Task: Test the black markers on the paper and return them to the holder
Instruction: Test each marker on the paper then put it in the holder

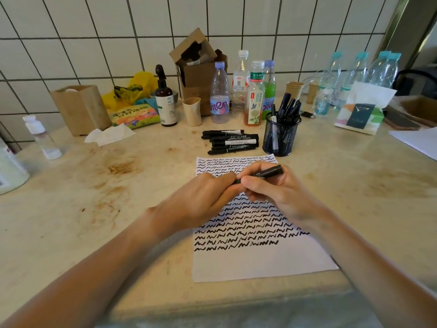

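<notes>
A white sheet of paper [260,261] lies in front of me, covered with many rows of black squiggles. Above its middle, my right hand [276,192] grips a black marker [267,173] that points up and right. My left hand [201,200] holds the marker's near end, which its fingers hide; whether a cap is on I cannot tell. Several more black markers [230,142] lie in a pile just beyond the paper. To their right stands the black mesh holder [280,137] with several markers upright in it.
Bottles [220,93], paper cups [192,111], a brown spray bottle [165,100] and a cardboard box [201,67] line the tiled wall. A wooden box [80,108] and crumpled tissue [110,136] sit left, a tissue pack [361,112] and water bottles right.
</notes>
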